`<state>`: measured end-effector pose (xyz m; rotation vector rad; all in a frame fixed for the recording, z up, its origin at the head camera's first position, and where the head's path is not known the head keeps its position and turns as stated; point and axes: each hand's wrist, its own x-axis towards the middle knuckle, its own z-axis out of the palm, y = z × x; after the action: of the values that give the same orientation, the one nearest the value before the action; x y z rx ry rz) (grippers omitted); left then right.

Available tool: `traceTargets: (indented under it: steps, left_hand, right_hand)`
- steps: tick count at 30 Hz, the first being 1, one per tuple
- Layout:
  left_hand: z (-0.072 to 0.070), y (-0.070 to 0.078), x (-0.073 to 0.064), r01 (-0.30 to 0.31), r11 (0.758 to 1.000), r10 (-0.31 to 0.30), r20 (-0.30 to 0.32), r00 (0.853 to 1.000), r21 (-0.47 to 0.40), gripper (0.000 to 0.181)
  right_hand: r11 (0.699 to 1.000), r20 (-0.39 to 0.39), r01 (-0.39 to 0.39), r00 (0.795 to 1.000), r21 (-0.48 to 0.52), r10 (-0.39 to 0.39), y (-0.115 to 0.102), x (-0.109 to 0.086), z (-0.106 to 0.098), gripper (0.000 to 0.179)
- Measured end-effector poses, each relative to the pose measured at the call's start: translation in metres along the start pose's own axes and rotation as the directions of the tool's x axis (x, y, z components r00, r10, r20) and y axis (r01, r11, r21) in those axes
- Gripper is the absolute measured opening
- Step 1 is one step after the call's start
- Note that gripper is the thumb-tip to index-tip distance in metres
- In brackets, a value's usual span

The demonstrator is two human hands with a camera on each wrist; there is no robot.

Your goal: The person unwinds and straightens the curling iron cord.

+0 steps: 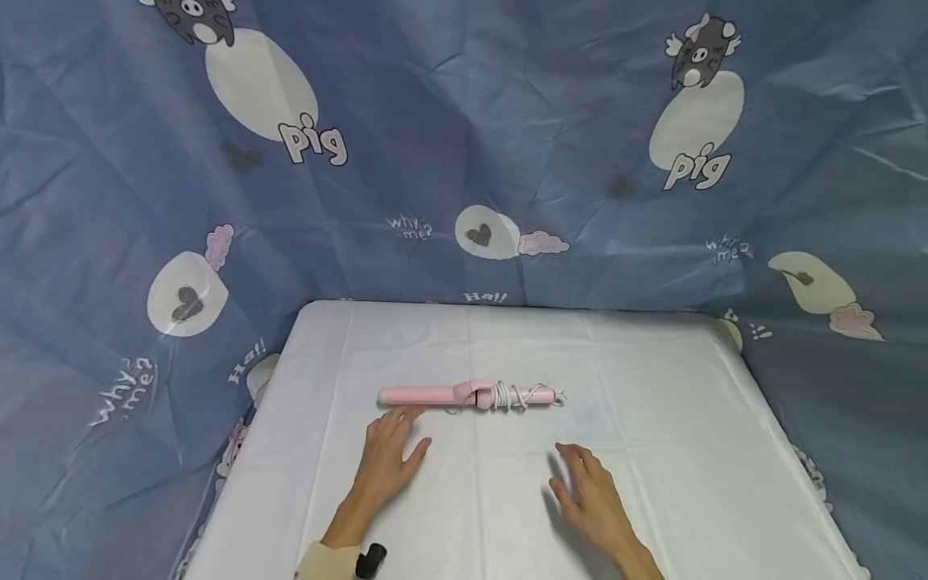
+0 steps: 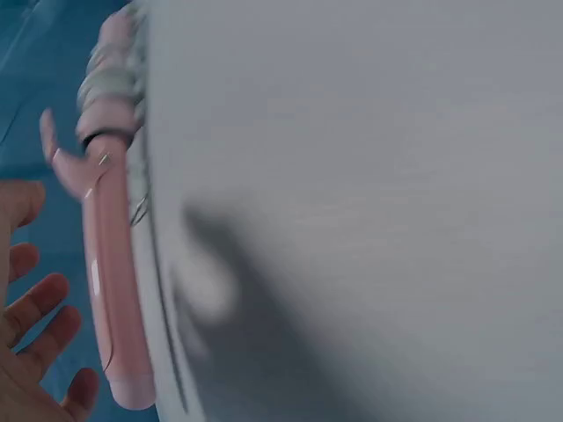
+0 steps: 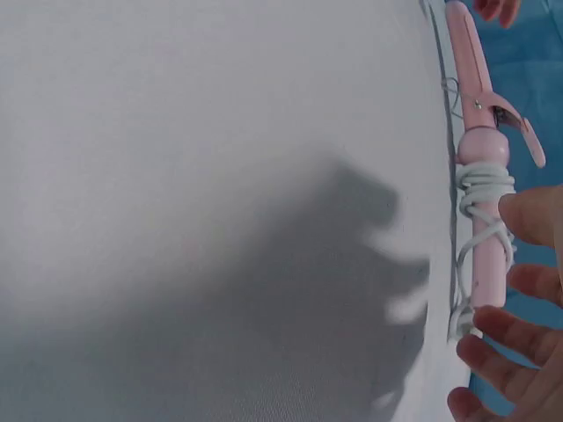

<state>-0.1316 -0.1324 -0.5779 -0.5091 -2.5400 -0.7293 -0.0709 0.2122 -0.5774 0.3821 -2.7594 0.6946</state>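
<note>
My left hand (image 1: 387, 457) and right hand (image 1: 596, 501) hold nothing, fingers apart. The curling iron (image 1: 466, 395) looks light, stiff, smooth; its handle (image 3: 489, 283) should grip best.

Open lane over the table (image 1: 493, 503) between left hand (image 1: 387, 457) and right hand (image 1: 598, 498), running up to the curling iron (image 1: 466, 395). Iron lies crosswise, barring the middle; bare surface past both ends and behind it. Left hand crowds the barrel (image 1: 424, 395)'s near side. Lever (image 3: 531, 142) juts up; wound cord (image 3: 486, 176) bulges round the handle (image 3: 489, 283). Blue cloth (image 1: 507, 169) walls the far edge (image 1: 522, 310).
</note>
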Motion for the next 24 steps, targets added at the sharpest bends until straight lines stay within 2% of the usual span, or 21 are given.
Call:
traceTargets:
  steps: [2, 5, 12, 14, 20, 24]
  left_hand:
    - [0.003, -0.008, 0.013, 0.008, 1.0, -0.008, -0.014, 1.0, -0.002, 0.05]
    - [0.006, -0.018, 0.028, 0.029, 0.999, -0.029, 0.01, 1.0, 0.017, 0.047]
    - [0.016, -0.031, 0.047, 0.035, 0.999, -0.038, 0.094, 0.995, 0.033, 0.046]
    - [0.019, -0.032, 0.052, 0.05, 0.998, -0.056, 0.129, 0.99, 0.049, 0.046]
    - [0.021, -0.034, 0.062, 0.09, 0.983, -0.131, 0.27, 0.954, 0.159, 0.044]
    - [0.017, -0.034, 0.071, 0.121, 0.979, -0.17, 0.331, 0.928, 0.164, 0.041]
  right_hand:
    - [1.0, 0.002, 0.0, 1.0, 0.006, 0.0, 0.002, 0.003, 0.002, 0.054]
    - [1.0, 0.005, -0.007, 1.0, 0.019, 0.007, 0.003, 0.006, 0.005, 0.052]
    - [0.997, 0.03, -0.039, 0.999, 0.062, 0.037, 0.002, 0.012, 0.01, 0.049]
    - [0.997, 0.036, -0.04, 0.999, 0.071, 0.037, 0.001, 0.013, 0.01, 0.048]
    - [0.996, 0.042, -0.036, 0.999, 0.086, 0.033, 0.0, 0.011, 0.009, 0.046]
    - [0.994, 0.04, -0.033, 0.999, 0.107, 0.029, -0.001, 0.012, 0.008, 0.044]
